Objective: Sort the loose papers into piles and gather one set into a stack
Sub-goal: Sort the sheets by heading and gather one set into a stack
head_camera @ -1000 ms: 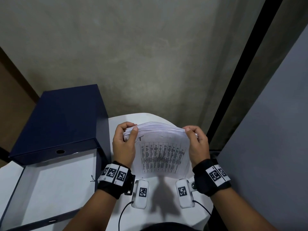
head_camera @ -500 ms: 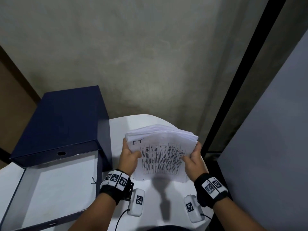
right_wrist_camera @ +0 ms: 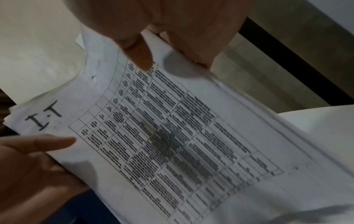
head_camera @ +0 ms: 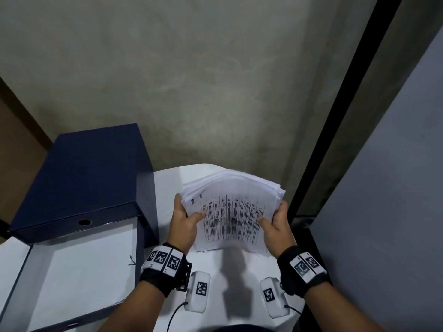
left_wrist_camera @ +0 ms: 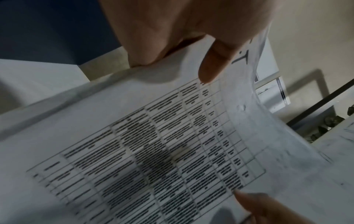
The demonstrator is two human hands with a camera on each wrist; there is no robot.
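Pinching the two side edges of a thick sheaf of white printed papers (head_camera: 231,212), the fingers are clamped on it from both sides: the left hand (head_camera: 184,224) has its thumb (left_wrist_camera: 212,63) laid over the top sheet with the other fingers tucked behind, and the right hand (head_camera: 275,226) holds the opposite edge the same way, its thumb (right_wrist_camera: 141,56) pressed on the printed grid. The sheaf stands nearly upright, its lower edge at or just above the white surface (head_camera: 167,185); whether it touches is hard to tell. Its far edges fan out unevenly and the whole bundle bows between the hands.

This looks like the gathering step: one set is already collected and is being squared up. The next move probably calls for tapping the lower edge down on the surface so the ragged sheets line up, with the grip loose enough for pages to slide, then laying the stack flat.

Handwritten in dark marker at the top sheet's left corner is "I.T" (right_wrist_camera: 44,116). Below it runs a ruled table of dense print, too blurred to read.

To the left stands a dark blue box file (head_camera: 81,180) with a round finger hole, its open lid showing a white lining (head_camera: 81,271).
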